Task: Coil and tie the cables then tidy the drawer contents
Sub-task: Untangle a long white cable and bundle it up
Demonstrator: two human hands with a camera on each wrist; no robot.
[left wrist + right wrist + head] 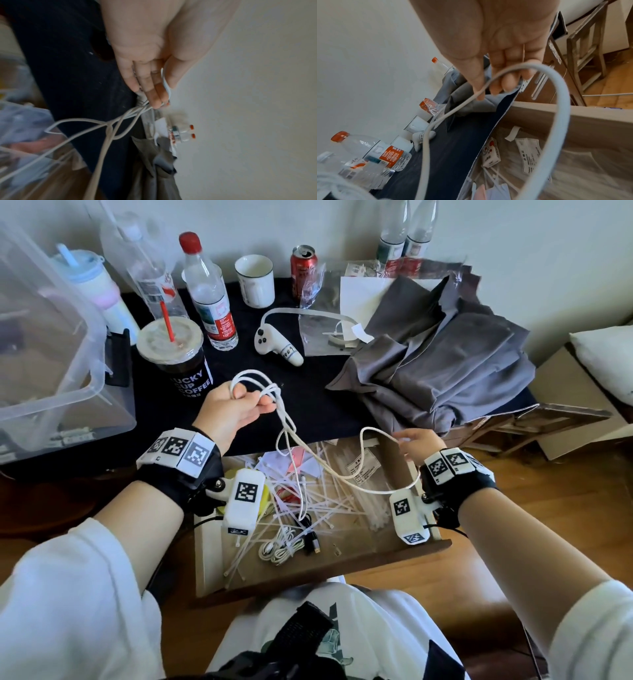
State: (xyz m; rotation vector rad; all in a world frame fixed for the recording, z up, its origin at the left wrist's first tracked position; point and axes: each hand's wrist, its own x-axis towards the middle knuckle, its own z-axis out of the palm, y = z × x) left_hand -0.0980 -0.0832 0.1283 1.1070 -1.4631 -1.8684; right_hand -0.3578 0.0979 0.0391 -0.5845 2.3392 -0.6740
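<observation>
- Coiling goes best if the left hand keeps its pinch on the gathered loops of the white cable while the right hand, fingers closed on the trailing run, feeds even turns (slack hangs above the drawer).
- Inside the drawer: loose cable ties, another coiled white cable, a black cable, paper labels.

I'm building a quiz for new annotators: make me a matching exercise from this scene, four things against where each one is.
Things:
1. white cable
2. cable ties
3. red can
4. grey cloth

Places:
A. loose in the open drawer
B. standing by the wall
C. heaped at the table's right end
D. held between left hand and right hand

Pairs: 1-D, 2-A, 3-B, 4-C
</observation>
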